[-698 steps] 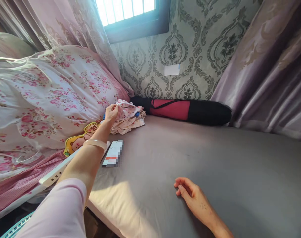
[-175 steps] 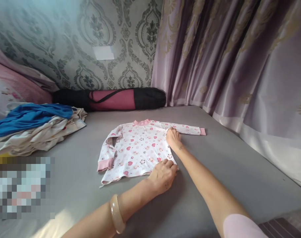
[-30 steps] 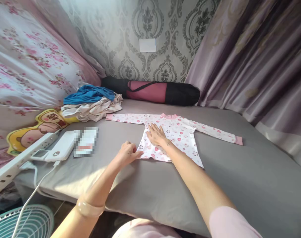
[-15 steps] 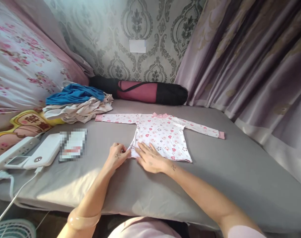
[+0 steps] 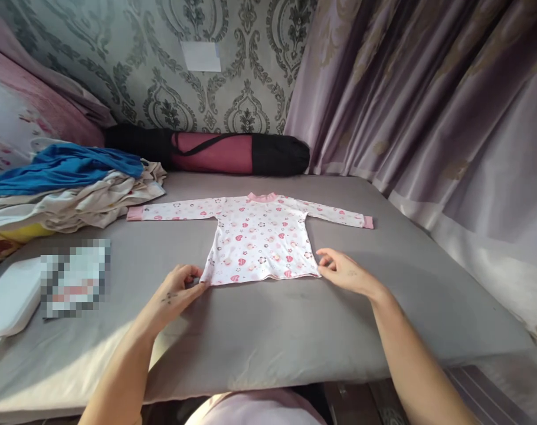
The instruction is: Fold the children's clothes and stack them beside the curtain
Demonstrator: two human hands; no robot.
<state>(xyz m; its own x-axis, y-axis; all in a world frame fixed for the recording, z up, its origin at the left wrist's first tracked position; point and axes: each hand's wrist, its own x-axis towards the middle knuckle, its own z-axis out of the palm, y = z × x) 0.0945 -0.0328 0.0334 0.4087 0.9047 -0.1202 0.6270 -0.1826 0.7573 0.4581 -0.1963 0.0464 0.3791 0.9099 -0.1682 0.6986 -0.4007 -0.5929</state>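
A small white long-sleeved shirt [image 5: 264, 242] with pink hearts and flowers lies flat on the grey sheet, both sleeves stretched out sideways and its pink collar pointing away from me. My left hand [image 5: 175, 295] pinches the hem's left corner between thumb and fingers. At the opposite corner, the thumb and fingers of my right hand [image 5: 346, 273] close on the hem's edge. Between the two hands the hem shows a slight ripple.
Blue and cream clothes [image 5: 78, 177] are heaped at the left. A black and maroon rolled bag [image 5: 210, 153] lies along the wall. A white device [image 5: 16, 295] and a pixelated packet [image 5: 80, 277] sit at the near left. Purple curtains [image 5: 405, 88] hang on the right.
My right hand has moved from lying flat near the shirt's lower left to its lower right corner. The left hand stays at the left corner. The view has shifted to the right.
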